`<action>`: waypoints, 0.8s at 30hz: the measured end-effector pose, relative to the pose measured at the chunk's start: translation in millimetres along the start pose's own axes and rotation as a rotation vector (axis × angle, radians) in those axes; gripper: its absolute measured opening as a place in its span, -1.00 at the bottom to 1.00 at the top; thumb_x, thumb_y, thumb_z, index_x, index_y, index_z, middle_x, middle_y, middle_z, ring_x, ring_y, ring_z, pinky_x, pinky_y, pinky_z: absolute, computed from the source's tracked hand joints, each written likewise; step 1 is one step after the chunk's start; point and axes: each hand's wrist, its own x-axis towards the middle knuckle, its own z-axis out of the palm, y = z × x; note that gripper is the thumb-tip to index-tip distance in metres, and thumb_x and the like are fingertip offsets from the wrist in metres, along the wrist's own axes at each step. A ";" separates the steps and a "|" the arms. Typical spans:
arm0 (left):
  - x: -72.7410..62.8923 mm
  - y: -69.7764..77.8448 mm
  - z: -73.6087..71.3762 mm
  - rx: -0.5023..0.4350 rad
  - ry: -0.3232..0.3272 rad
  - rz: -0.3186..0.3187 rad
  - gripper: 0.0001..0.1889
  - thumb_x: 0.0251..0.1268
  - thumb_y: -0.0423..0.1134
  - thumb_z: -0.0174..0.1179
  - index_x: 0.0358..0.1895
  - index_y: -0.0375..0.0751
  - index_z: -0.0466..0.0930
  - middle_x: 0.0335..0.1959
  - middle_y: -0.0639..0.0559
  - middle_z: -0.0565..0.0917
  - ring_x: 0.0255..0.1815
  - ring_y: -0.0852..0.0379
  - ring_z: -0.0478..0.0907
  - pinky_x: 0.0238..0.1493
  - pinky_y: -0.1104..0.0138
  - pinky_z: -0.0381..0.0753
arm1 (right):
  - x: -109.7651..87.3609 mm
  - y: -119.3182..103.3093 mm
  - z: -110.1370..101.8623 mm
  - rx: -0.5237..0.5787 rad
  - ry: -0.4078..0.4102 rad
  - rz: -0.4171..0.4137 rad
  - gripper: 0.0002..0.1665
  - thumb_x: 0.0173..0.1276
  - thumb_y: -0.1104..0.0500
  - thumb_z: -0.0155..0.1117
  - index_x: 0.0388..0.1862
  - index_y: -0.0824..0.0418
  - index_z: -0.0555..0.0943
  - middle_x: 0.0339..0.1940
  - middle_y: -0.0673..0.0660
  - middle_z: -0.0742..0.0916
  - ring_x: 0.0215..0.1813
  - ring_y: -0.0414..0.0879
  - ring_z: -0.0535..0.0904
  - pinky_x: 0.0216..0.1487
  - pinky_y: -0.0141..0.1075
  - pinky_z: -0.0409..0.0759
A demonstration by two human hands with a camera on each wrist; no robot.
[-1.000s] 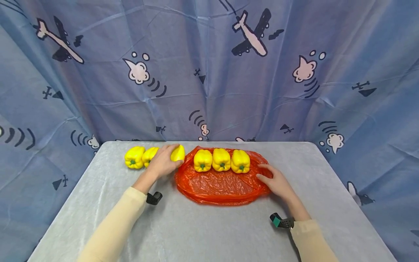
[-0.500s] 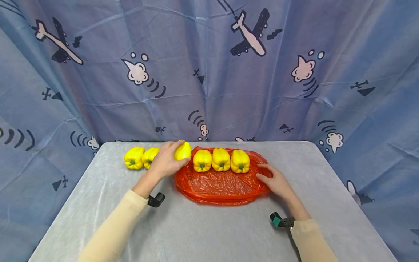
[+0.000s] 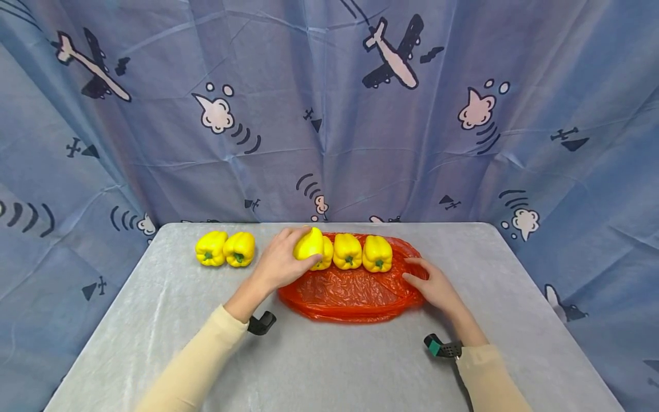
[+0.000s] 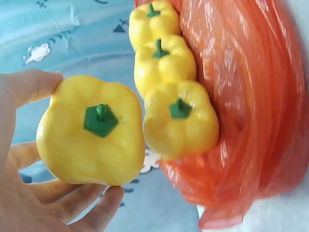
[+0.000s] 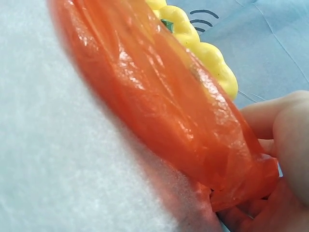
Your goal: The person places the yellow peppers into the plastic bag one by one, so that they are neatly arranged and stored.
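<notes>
My left hand (image 3: pixel 285 260) grips a yellow bell pepper (image 4: pixel 72 140), thumb on one side and fingers on the other, its green stem facing the wrist camera. In the head view this pepper overlaps the leftmost of three yellow bell peppers (image 3: pixel 347 252) that stand in a row on a red plastic bag (image 3: pixel 350 294). The bag lies spread with its edges bunched up around it. At the bag's right end, my right hand (image 3: pixel 435 286) holds its edge, with the film (image 5: pixel 246 179) running between thumb and fingers in the right wrist view.
Two more yellow bell peppers (image 3: pixel 225 249) stand side by side at the back left of the light grey table (image 3: pixel 329 372). A blue curtain (image 3: pixel 329 114) printed with planes hangs behind and at both sides of the table.
My left hand has carried its pepper rightward from beside the bag to over the bag's left part, uncovering the second pepper on the left. My right hand stays at the bag's edge.
</notes>
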 end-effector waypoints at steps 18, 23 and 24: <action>-2.9 31.0 39.7 -0.109 -0.020 0.016 -0.30 0.26 0.18 0.32 0.41 -0.05 0.47 0.27 -0.10 0.52 0.19 -0.07 0.47 0.09 0.07 0.54 | -1.0 2.5 -0.9 0.003 0.012 -0.022 -0.41 0.51 0.08 0.25 0.41 0.29 0.44 0.47 0.43 0.42 0.54 0.42 0.13 0.47 0.35 0.04; -1.7 41.0 51.1 -0.108 -0.048 0.011 -0.29 0.26 0.21 0.30 0.41 -0.04 0.46 0.25 -0.12 0.52 0.17 -0.08 0.48 0.10 0.07 0.54 | -1.1 1.4 -0.3 0.003 0.003 -0.005 -0.40 0.52 0.05 0.24 0.43 0.28 0.43 0.49 0.43 0.39 0.55 0.42 0.12 0.48 0.35 0.04; -1.5 43.1 52.9 -0.111 -0.053 0.013 -0.29 0.26 0.21 0.30 0.41 -0.04 0.46 0.24 -0.13 0.53 0.17 -0.08 0.48 0.11 0.06 0.54 | -1.0 1.2 -0.5 0.003 0.003 -0.005 -0.40 0.52 0.05 0.24 0.43 0.27 0.43 0.49 0.43 0.39 0.55 0.42 0.12 0.48 0.35 0.04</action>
